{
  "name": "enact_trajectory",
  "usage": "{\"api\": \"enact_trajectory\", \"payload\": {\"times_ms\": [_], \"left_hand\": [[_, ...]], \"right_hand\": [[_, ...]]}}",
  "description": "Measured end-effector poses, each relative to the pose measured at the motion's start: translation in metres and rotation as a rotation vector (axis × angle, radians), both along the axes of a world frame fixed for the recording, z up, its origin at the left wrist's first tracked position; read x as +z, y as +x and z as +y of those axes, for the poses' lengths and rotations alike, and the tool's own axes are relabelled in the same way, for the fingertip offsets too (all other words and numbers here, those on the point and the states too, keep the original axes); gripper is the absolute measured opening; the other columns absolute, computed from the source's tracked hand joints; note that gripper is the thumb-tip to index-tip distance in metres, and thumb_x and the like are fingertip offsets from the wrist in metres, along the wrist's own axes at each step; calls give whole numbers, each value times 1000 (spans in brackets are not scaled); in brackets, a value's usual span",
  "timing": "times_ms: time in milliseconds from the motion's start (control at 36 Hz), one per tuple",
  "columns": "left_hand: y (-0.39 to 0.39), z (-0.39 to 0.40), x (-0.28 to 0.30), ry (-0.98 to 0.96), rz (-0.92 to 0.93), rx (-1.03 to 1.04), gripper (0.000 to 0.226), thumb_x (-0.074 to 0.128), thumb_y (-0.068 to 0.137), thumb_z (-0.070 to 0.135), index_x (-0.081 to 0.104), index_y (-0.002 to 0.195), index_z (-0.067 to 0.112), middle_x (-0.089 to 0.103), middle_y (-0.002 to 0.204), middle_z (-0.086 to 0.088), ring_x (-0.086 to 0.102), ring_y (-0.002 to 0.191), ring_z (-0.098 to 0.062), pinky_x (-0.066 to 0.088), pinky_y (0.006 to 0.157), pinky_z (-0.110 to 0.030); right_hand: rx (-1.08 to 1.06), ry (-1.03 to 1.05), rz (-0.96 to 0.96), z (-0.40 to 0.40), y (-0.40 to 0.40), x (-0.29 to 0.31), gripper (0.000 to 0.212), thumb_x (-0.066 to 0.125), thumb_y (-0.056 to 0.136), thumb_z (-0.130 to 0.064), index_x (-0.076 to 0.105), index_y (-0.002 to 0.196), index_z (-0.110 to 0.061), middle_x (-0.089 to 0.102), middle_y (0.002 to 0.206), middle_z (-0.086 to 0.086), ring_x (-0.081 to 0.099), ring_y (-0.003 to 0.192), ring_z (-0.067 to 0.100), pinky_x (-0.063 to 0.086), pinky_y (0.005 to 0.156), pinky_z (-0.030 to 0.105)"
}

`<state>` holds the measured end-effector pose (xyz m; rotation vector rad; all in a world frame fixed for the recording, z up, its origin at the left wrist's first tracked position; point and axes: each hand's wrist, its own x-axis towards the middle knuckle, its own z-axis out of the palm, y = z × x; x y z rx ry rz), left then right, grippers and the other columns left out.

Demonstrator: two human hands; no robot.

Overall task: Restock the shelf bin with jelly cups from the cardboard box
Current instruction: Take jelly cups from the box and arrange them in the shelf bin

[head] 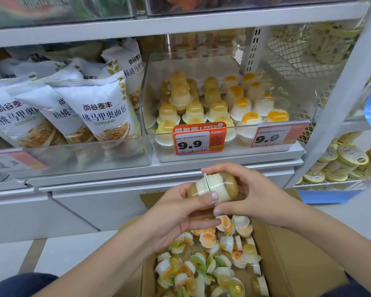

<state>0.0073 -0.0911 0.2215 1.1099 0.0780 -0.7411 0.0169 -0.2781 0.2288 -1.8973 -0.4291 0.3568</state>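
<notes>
Left hand (180, 213) and right hand (248, 194) together grasp a pair of jelly cups (212, 186) joined lid to lid, each hand curled round one dome, above the open cardboard box (298, 254). The pair's long axis lies roughly level, left to right. The shelf bin (304, 116) stands above and beyond the hands, slightly to the right, so the right hand is probably nearer. The cups are smooth translucent plastic domes with flat flanged rims, yellowish jelly over a white layer. The bin is clear rigid plastic holding upturned cups in rows; the box is matt brown card full of loose cups.
</notes>
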Motion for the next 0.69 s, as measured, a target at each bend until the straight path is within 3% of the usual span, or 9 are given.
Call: {"api": "enact_trajectory", "payload": {"times_ms": [111, 194, 306, 417, 500, 583, 694], "left_hand": [[0, 0, 2, -7, 11, -10, 43, 76, 70, 16, 64, 108, -1, 69, 105, -23, 70, 89, -26, 58, 79, -34], [0, 1, 4, -64, 53, -35, 53, 92, 53, 23, 73, 98, 2, 68, 105, -26, 70, 88, -29, 58, 78, -35], [3, 3, 3, -77, 92, -79, 56, 96, 38, 26, 77, 88, 7, 70, 98, -21, 72, 83, -28, 59, 71, -33], [6, 5, 4, -60, 73, -124, 50, 93, 47, 30, 77, 89, 11, 71, 99, -16, 71, 86, -27, 60, 71, -36], [11, 6, 11, 104, -20, -141, 37, 76, 70, 37, 73, 99, 15, 72, 100, -9, 70, 92, -23, 60, 72, -37], [23, 12, 23, 325, -192, -104, 49, 66, 75, 48, 65, 113, 17, 69, 113, -1, 67, 102, -19, 59, 75, -39], [42, 30, 28, 753, -527, 205, 42, 64, 70, 61, 67, 92, 25, 68, 95, 8, 66, 89, -11, 58, 75, -34]], "right_hand": [[33, -39, -40, -2, 0, 4, 63, 86, 66, -29, 57, 121, -41, 61, 114, -19, 58, 109, 6, 51, 92, 28], [63, -75, -52, -3, 0, 8, 69, 85, 63, -32, 54, 125, -40, 57, 120, -24, 53, 116, 2, 47, 94, 21], [54, -105, -87, -2, 1, 7, 67, 85, 66, -28, 55, 125, -40, 57, 122, -25, 52, 118, 0, 45, 96, 18], [-23, -86, -117, 0, 2, 6, 64, 87, 64, -26, 59, 120, -38, 62, 115, -20, 57, 111, 2, 47, 93, 19], [-88, -55, -124, 2, 2, 6, 62, 89, 62, -26, 63, 117, -34, 66, 109, -16, 61, 103, 3, 48, 86, 17], [-199, 6, -169, 2, 10, 22, 60, 91, 55, -35, 66, 110, -35, 67, 103, -17, 63, 95, 3, 51, 80, 19], [-389, -18, -317, 0, 46, 68, 53, 84, 61, -36, 64, 110, -37, 64, 105, -13, 63, 91, 5, 54, 77, 19]]}}
